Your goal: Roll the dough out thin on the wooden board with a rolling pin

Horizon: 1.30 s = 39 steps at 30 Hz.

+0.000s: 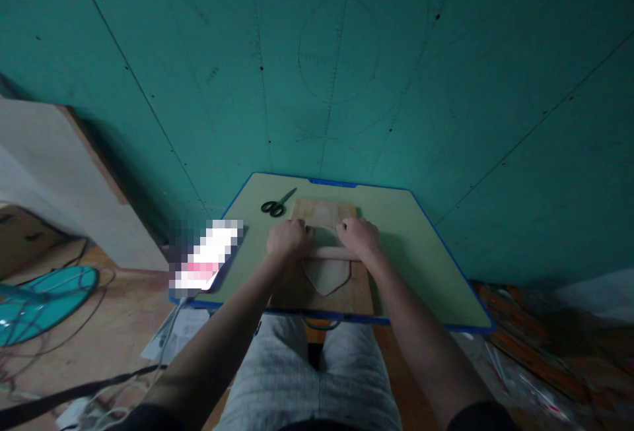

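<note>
My left hand (291, 238) and my right hand (360, 235) are closed around the two ends of a pale rolling pin (331, 253). The pin lies crosswise over a flat, light sheet of dough or clay (327, 276), whose darker-edged tip points toward me. Part of the sheet also shows beyond the pin, between my hands. Beneath it is a wooden board (361, 292), with a pale patch near its far end. My fingers hide the ends of the pin.
Black-handled scissors (276, 206) lie left of the board on a blue-edged folding table (421, 253). A lit phone or tablet (211, 256), blurred out, rests at the table's left with a cable attached. A green wall (327, 74) rises behind. Cables and a turquoise round base (54, 302) are on the floor.
</note>
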### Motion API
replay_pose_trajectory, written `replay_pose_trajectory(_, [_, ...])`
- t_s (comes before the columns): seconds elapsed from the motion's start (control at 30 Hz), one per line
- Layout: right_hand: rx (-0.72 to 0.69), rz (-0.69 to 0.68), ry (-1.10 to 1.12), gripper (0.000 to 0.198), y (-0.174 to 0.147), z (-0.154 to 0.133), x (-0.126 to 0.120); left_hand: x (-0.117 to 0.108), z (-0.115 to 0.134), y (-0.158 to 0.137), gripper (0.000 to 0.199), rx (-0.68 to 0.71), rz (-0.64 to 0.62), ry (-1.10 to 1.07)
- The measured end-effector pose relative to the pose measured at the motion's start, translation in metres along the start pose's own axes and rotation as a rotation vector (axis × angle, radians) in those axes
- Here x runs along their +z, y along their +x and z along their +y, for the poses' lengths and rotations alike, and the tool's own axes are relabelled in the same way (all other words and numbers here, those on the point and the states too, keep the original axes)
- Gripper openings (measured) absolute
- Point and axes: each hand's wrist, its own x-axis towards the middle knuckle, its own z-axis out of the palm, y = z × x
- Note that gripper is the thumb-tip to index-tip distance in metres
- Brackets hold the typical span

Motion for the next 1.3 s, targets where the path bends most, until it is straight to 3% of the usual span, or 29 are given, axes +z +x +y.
replay_pose_trajectory(0.27, [0.011, 0.048, -0.030, 0.033, -0.046, -0.002, 0.002, 0.008, -0.003, -0.038, 0.045, 0.083, 0.116, 0.045])
replay_pose_trajectory(0.53, [-0.096, 0.257, -0.070, 0.028, -0.082, 0.009, 0.016, 0.013, -0.009, -0.056, 0.036, 0.148, 0.217, 0.096])
replay_pose_trajectory(0.73, [-0.159, 0.305, -0.071, 0.026, -0.077, 0.014, 0.019, 0.011, -0.010, -0.048, 0.039, 0.146, 0.203, 0.072])
replay_pose_trajectory(1.13, [-0.022, 0.156, -0.034, 0.037, -0.041, 0.011, 0.007, 0.004, -0.003, -0.012, 0.048, 0.036, 0.071, 0.013])
replay_pose_trajectory(1.3, [0.027, 0.214, -0.054, 0.043, -0.029, 0.011, 0.006, -0.001, 0.002, 0.001, 0.047, 0.033, 0.090, 0.034])
